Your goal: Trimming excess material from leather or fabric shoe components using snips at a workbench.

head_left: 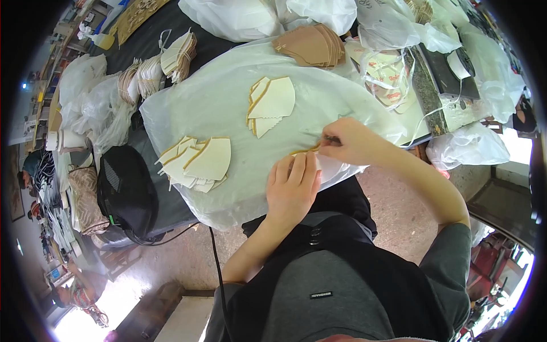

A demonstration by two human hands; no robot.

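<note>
My left hand [292, 185] lies flat near the front edge of a table covered in clear plastic sheeting [199, 102]. Its fingers are stretched over a pale piece with a tan edge [306, 150], mostly hidden beneath them. Just right of it, my right hand [347, 142] is closed in a pinch at that piece's edge; a small dark thing shows at the fingers, too covered to name. Cream fan-shaped pieces with tan edges lie in a small overlapping group [272, 102] beyond my hands and a larger pile [199, 162] to the left.
Brown cut pieces [312, 45] are stacked at the far edge, beside white plastic bags [233, 20]. Tied bundles of pieces [178, 56] stand far left. A black mesh-sided bag [126, 191] sits left, with a black cable [216, 256] hanging nearby. A tape roll [458, 64] is far right.
</note>
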